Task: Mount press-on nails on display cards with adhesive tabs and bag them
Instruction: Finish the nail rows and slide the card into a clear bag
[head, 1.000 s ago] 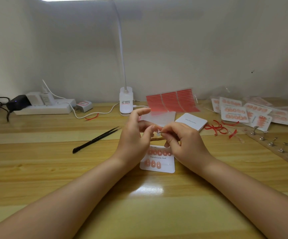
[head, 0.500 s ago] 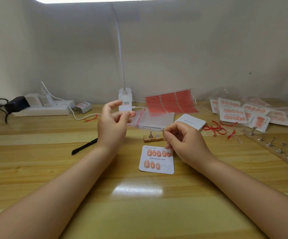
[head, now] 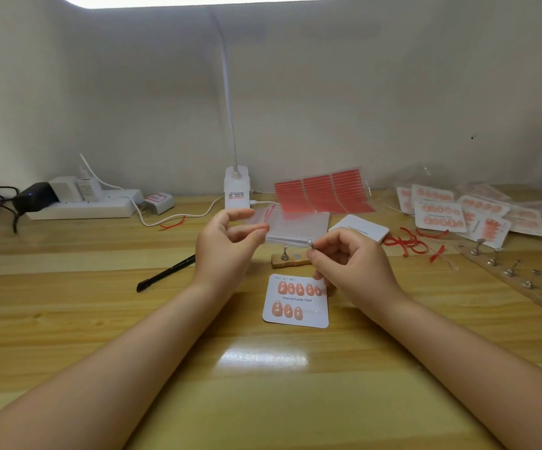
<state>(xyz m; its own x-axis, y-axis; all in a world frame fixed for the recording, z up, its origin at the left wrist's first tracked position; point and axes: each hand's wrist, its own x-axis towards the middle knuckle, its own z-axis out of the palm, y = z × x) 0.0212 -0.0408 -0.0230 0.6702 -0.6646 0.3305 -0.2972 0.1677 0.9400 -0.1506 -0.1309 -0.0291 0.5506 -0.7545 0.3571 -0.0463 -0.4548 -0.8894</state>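
The card (head: 295, 300) is lying flat on the table (head: 100, 319), just below both hands, carrying five nails along its top row and three in the lower row, so the lower row's right end is looking unfilled. The right hand (head: 351, 264) is hovering just above the card's upper right corner, its thumb and forefinger pinching a tiny pale piece (too small to tell whether it is a nail or a tab), the other fingers curling under. The risk seems to be that this small piece is slipping or turning in the pinch, so that it is landing crooked or sticking to a fingertip instead of the card. The left hand (head: 227, 248) is raised well clear of the card, fingers loosely spread, thumb and forefinger close on the edge of a clear bag (head: 295, 227); whether they are actually gripping it cannot be told. A careless sweep of that hand could be dragging the bag stack or knocking the little stand (head: 290, 258) sitting between the hands. Farther out, red tab sheets (head: 325, 191) and finished cards (head: 441, 212) are lying near the wall.
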